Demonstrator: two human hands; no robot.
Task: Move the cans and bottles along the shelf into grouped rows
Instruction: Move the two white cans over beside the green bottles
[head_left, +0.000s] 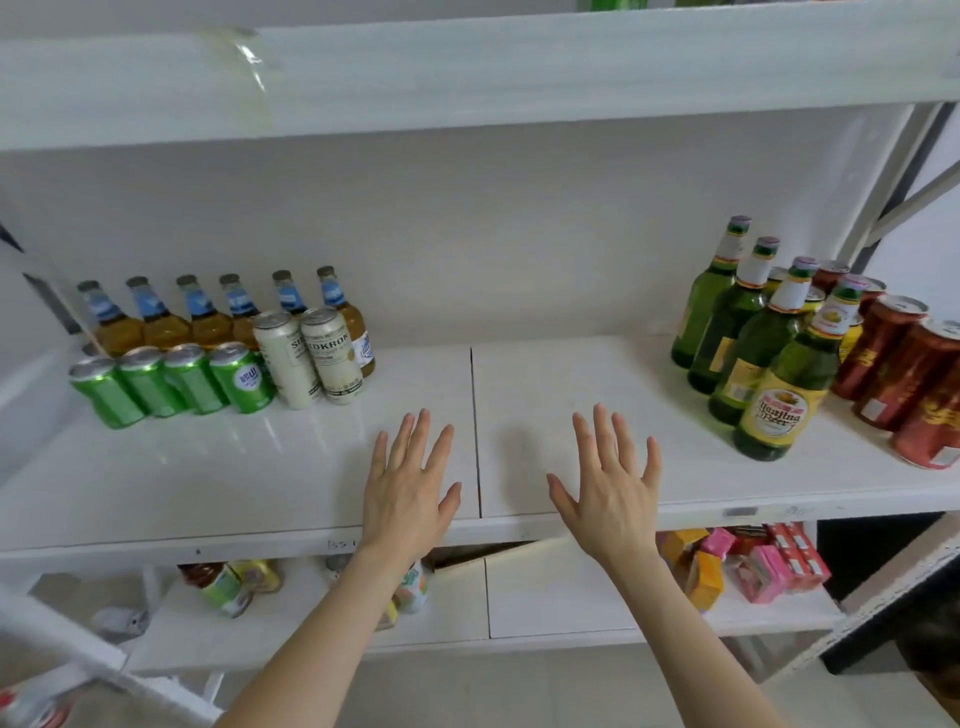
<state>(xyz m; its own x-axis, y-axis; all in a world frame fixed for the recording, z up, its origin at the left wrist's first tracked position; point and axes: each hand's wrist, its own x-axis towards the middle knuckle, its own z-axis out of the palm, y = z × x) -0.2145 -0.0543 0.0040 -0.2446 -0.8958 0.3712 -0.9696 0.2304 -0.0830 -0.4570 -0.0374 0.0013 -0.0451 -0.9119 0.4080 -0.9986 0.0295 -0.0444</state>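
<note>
With the left hand (405, 488) and right hand (613, 499) spread empty over the shelf (260, 467), the green glass bottles (753, 358) at its right end look heavy, slick and breakable, best gripped round the body.

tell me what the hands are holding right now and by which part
Nothing is held. The left hand and right hand are both open, fingers spread, over the bare middle of the shelf, apart from every can and bottle.

White shelf (545, 379), cans (171, 384) and bottles (753, 358) at either end
</note>
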